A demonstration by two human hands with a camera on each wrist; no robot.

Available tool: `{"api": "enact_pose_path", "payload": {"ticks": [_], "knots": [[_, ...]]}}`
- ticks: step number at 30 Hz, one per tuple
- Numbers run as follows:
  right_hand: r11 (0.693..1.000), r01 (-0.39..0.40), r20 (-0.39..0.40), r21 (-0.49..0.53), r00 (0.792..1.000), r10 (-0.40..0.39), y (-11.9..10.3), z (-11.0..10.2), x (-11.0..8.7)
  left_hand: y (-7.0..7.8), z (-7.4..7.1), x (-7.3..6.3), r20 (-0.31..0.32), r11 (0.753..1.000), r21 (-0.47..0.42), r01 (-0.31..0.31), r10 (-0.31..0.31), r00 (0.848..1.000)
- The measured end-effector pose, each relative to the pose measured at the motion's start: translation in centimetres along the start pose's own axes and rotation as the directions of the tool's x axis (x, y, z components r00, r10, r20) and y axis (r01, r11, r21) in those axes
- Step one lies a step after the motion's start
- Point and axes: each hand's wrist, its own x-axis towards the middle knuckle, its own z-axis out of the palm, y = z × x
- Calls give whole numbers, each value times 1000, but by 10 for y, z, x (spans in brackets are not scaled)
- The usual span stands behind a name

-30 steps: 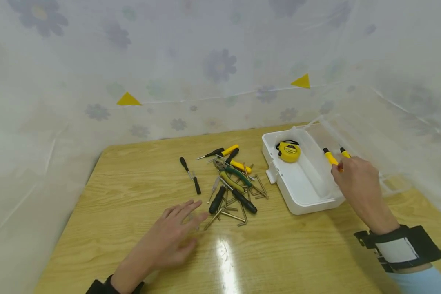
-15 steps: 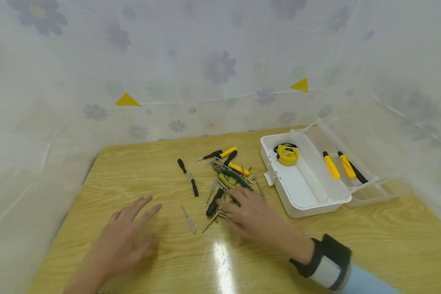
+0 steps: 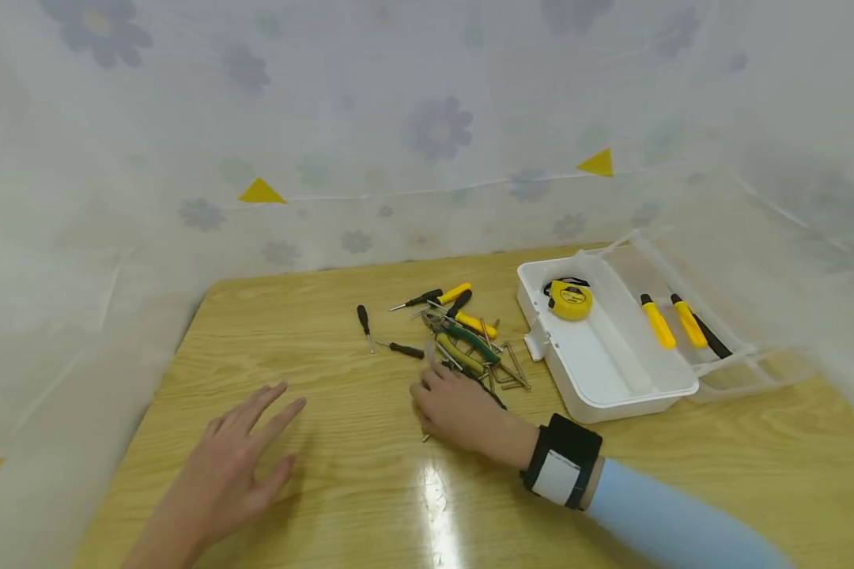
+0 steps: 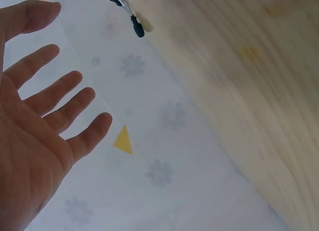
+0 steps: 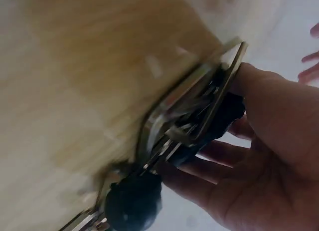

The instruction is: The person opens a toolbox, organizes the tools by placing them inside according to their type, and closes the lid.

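Observation:
My right hand point(image 3: 462, 415) is over the near-left side of the tool pile, its fingers curled and its thumb out beside them. In the right wrist view that hand point(image 5: 279, 146) grips a dark-handled screwdriver point(image 5: 222, 122), with L-shaped hex keys point(image 5: 225, 90) against it; the view is blurred. A pale, translucent piece shows at its fingertips in the head view. Green-and-yellow pliers point(image 3: 473, 341) lie just beyond. My left hand point(image 3: 231, 466) hovers over the table at left, fingers spread, holding nothing. Its palm point(image 4: 30, 146) shows bare in the left wrist view.
At right stands an open white toolbox point(image 3: 605, 407) with a yellow tape measure point(image 3: 571, 300) inside. Two yellow-handled tools point(image 3: 658, 322) lie in its clear lid. Small black screwdrivers point(image 3: 363, 320) and yellow-handled ones point(image 3: 477, 324) lie around the pile.
My right hand left the yellow-handled tools in the lid and came left to the pile. My left hand drew back left. A clear screwdriver no longer shows on the near table; a small black one turned.

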Motion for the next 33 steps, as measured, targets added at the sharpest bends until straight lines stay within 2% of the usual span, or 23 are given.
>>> {"api": "enact_pose_path", "payload": {"ticks": [3,6,10,13,18,22,26,30,33], "knots": [[998,-56,4,43,998,55,19,-1,-6,-1,0,0,-1,1000,-3,-11,11,1000],[992,-124,26,22,992,123,33,-5,-10,-1,-1,0,5,1000,-3,-10,10,1000],[990,-140,3,15,990,140,41,-11,-7,-1,-1,-2,11,1000,5,4,-4,1000],[987,-121,-55,106,990,128,39,-20,-7,0,-1,-2,14,1000,3,2,-2,1000],[946,-105,-190,307,967,169,42,-42,-21,1,1,-1,20,1000,-4,7,-7,1000],[942,-85,-324,324,926,195,56,-57,-40,2,2,-1,21,1000,-4,12,-12,1000],[931,-169,-390,323,873,294,79,-69,-64,0,3,1,12,1000,-11,-4,4,1000],[917,-277,-468,286,795,386,104,-76,-91,-2,5,4,0,1000,-18,-24,24,1000],[883,-372,-497,287,730,469,121,-77,-109,-3,7,6,-1,999,-17,-43,43,999]]}}
